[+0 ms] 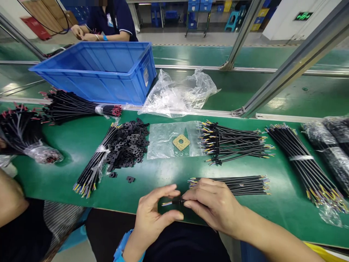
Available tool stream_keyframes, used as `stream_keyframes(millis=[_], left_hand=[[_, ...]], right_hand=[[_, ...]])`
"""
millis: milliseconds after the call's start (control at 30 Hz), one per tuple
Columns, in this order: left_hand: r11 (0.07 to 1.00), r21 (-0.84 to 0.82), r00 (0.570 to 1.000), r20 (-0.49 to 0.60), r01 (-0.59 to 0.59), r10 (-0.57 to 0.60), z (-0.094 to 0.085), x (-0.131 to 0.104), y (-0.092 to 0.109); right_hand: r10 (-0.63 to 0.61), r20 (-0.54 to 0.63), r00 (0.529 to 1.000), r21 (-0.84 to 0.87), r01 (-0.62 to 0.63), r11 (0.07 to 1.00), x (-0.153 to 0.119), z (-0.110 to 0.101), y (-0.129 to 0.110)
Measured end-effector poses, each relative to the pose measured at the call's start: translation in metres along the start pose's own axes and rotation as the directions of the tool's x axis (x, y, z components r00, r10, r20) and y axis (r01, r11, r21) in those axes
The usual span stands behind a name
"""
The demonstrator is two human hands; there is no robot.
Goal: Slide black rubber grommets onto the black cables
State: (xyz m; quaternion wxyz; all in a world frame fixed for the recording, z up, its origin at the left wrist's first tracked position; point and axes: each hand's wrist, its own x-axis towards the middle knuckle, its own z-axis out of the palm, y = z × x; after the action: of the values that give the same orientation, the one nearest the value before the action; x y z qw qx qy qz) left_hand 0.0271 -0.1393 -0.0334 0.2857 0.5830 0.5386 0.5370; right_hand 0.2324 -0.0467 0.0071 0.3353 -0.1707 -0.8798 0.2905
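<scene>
green surface (163,174): work judged partly complete, count not possible. blue bin (95,87): beyond the near working area, its contents mostly hidden by the wall. tied cable bundle (305,158) at right: no black pieces seen on it; judged outstanding. fitted cables (237,140): loose group right of the flat clear bag (160,140), black pieces near their left ends; judged done. right hand (218,203): grip closed on the short black cable (183,199), close to its exposed wire ends. left hand (149,214): grip open, thumb and fingers parted around those ends, no contact made out. plain cables (248,185): in a row beyond the right hand, no pieces seen on the visible lengths; judged left to do. pile of black pieces (128,142): large supply, unused, left of the flat bag, with two loose ones on its near side. held cable: above the near edge of the surface, between the hands, a black piece (177,200) on it; judged in progress, final seating cannot be confirmed
</scene>
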Motion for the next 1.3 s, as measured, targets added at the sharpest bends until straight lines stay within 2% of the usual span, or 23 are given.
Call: stream_keyframes(millis=[67,133,200,267,333,400,467,533,633,700,833,900,967,1033,1100,1200,1300], left_hand=[[0.998,0.056,0.999,-0.041,0.012,-0.010,-0.007,-0.004,-0.010],[0.968,0.252,0.991,-0.134,0.010,0.024,-0.021,-0.005,-0.020],[0.834,0.551,0.967,-0.227,0.031,0.114,-0.040,-0.005,-0.029],[0.666,0.744,0.960,-0.224,0.058,0.167,-0.062,-0.004,-0.038],[0.520,0.850,0.970,-0.192,0.087,0.151,-0.081,-0.004,-0.047],[0.457,0.888,0.986,-0.116,0.049,0.120,-0.096,-0.005,-0.054],[0.446,0.895,0.992,-0.057,-0.001,0.116,-0.102,-0.008,-0.059],[0.451,0.892,0.990,-0.053,-0.012,0.132,-0.102,-0.011,-0.059],[0.500,0.865,0.981,-0.127,0.036,0.148,-0.089,-0.011,-0.051],[0.546,0.838,0.978,-0.116,0.003,0.173,-0.077,-0.007,-0.043],[0.588,0.777,0.958,0.061,-0.223,0.281,-0.067,0.000,-0.037],[0.590,0.745,0.941,0.156,-0.313,0.301,-0.072,-0.001,-0.039],[0.569,0.722,0.917,0.270,-0.394,0.292,-0.080,-0.004,-0.043],[0.542,0.718,0.900,0.350,-0.436,0.260,-0.087,-0.008,-0.046],[0.523,0.750,0.914,0.342,-0.404,0.217,-0.089,-0.010,-0.048],[0.507,0.811,0.955,0.218,-0.291,0.199,-0.085,-0.007,-0.050],[0.517,0.816,0.962,0.174,-0.260,0.210,-0.077,-0.001,-0.049]], right_hand=[[0.002,0.003,1.000,-0.046,-0.002,0.999,0.000,-0.012,0.004],[0.032,0.023,0.999,-0.168,-0.028,0.985,0.000,-0.031,0.013],[0.101,0.019,0.995,-0.354,-0.088,0.931,-0.002,-0.054,0.026],[0.177,-0.042,0.983,-0.533,-0.172,0.829,-0.005,-0.076,0.043],[0.225,-0.094,0.970,-0.642,-0.232,0.731,-0.009,-0.090,0.059],[0.272,-0.107,0.956,-0.704,-0.265,0.658,-0.011,-0.096,0.072],[0.304,-0.103,0.947,-0.735,-0.278,0.618,-0.013,-0.096,0.079],[0.310,-0.113,0.944,-0.748,-0.286,0.599,-0.012,-0.092,0.081],[0.300,-0.154,0.942,-0.756,-0.307,0.578,-0.012,-0.088,0.082],[0.301,-0.187,0.935,-0.762,-0.331,0.556,-0.012,-0.087,0.083],[0.324,-0.176,0.929,-0.776,-0.334,0.536,-0.012,-0.087,0.084],[0.321,-0.170,0.932,-0.769,-0.329,0.548,-0.012,-0.088,0.079],[0.323,-0.151,0.934,-0.724,-0.327,0.607,-0.012,-0.088,0.070],[0.344,-0.043,0.938,-0.629,-0.293,0.720,-0.012,-0.086,0.060],[0.370,0.133,0.920,-0.539,-0.246,0.805,-0.011,-0.080,0.052],[0.416,0.326,0.849,-0.533,-0.199,0.822,-0.009,-0.066,0.044],[0.439,0.381,0.814,-0.551,-0.181,0.815,-0.006,-0.057,0.042]])
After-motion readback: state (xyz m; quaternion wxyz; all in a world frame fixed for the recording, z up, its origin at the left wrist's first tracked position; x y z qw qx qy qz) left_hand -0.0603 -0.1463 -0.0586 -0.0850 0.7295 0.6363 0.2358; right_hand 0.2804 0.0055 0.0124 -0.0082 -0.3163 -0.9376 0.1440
